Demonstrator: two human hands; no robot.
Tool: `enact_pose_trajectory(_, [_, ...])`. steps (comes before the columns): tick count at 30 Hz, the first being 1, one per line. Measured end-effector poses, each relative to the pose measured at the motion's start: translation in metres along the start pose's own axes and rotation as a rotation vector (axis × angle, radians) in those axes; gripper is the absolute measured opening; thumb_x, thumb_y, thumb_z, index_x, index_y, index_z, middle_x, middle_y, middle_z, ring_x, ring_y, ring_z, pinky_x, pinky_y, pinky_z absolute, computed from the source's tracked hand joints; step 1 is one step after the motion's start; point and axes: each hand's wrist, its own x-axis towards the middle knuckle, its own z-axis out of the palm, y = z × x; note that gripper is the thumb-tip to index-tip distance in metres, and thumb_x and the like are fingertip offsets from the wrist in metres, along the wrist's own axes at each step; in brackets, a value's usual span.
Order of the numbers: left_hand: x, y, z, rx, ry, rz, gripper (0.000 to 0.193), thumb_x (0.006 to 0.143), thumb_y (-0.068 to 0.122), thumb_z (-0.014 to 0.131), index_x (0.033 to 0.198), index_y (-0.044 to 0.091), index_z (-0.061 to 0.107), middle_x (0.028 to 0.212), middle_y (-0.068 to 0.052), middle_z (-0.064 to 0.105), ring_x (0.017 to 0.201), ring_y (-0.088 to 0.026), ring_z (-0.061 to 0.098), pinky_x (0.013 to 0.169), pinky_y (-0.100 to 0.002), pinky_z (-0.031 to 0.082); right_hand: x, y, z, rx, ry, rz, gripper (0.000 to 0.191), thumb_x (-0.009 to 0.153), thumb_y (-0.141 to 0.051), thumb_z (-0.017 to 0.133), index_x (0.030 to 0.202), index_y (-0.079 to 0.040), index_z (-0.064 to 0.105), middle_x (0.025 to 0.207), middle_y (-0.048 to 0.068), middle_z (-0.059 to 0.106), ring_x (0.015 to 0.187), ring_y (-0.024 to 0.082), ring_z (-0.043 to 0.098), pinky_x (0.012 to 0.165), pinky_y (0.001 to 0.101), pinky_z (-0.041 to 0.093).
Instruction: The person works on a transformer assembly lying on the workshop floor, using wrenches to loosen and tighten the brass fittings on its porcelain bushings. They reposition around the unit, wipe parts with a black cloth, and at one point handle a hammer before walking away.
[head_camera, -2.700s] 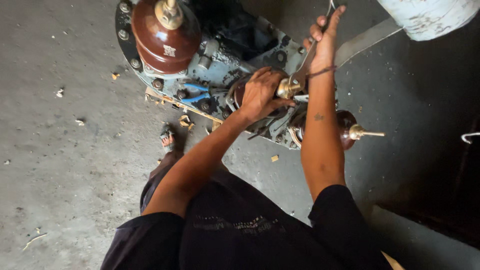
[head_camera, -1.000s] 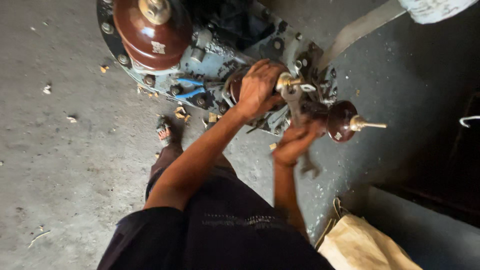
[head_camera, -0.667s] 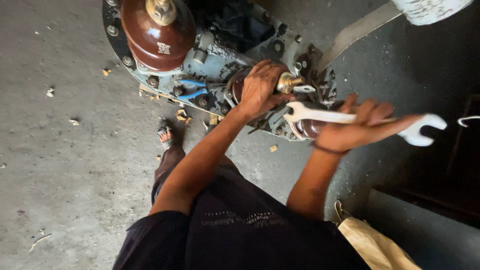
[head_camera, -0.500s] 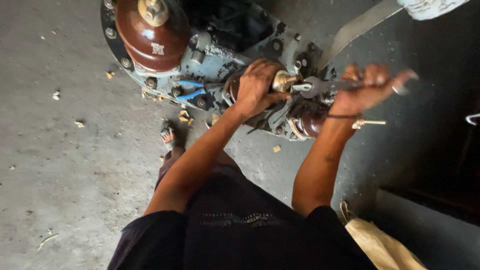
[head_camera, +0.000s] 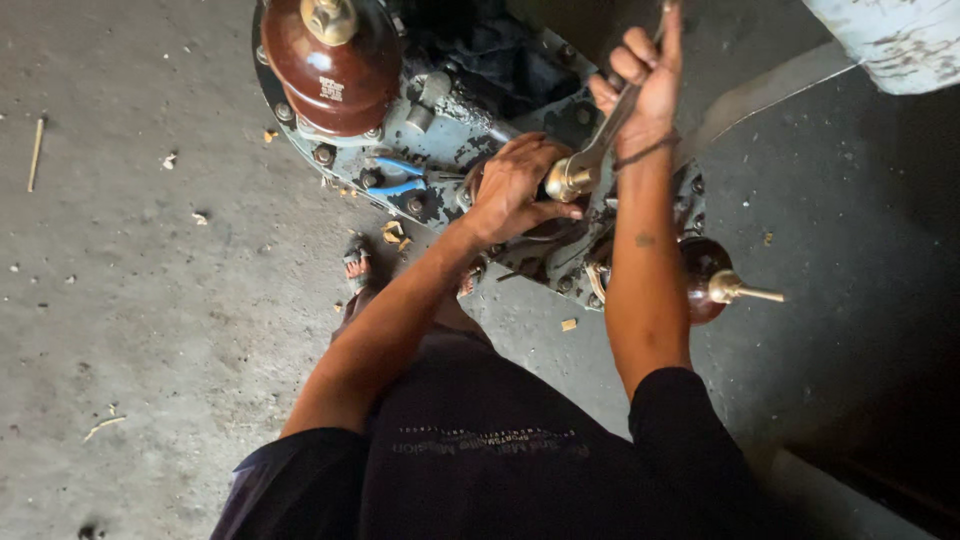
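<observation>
A person works a spanner on a brass terminal atop a grey transformer cover.

The left hand (head_camera: 515, 190) is wrapped tight around the insulator under the brass terminal nut (head_camera: 568, 178), at the middle of the cover plate (head_camera: 455, 150). The right hand (head_camera: 640, 85) is closed around the handle of the spanner (head_camera: 610, 125), whose head sits on that nut. A large brown bushing (head_camera: 330, 65) stands at the plate's far left, blue-handled pliers (head_camera: 400, 177) lie beside it, and a smaller bushing with a brass stud (head_camera: 715, 285) juts out on the right.
</observation>
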Motion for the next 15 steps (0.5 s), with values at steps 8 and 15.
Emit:
enact_pose_trajectory(8, [0.001,0.001,-0.002,-0.016,0.012,-0.004,0.072,0.07,0.049,0.091,0.123,0.008,0.066,0.122,-0.011,0.071,0.123,-0.034,0.064,0.119,-0.046,0.041,-0.134,0.045,-0.012,0.001,0.9,-0.657,0.023,0.104,-0.043,0.051,0.094,-0.025,0.06,0.087,0.002,0.064,0.079,0.018,0.06,0.075,0.041,0.05])
enact_pose_trajectory(15, [-0.002,-0.001,0.004,0.013,0.051,0.01,0.068,0.069,0.044,0.091,0.122,0.009,0.066,0.123,-0.012,0.071,0.125,-0.036,0.062,0.114,-0.047,0.043,-0.229,0.179,0.078,-0.508,0.717,-0.926,0.047,0.099,-0.056,0.067,0.092,-0.012,0.053,0.11,0.012,0.063,0.106,0.025,0.061,0.096,0.0426,0.049])
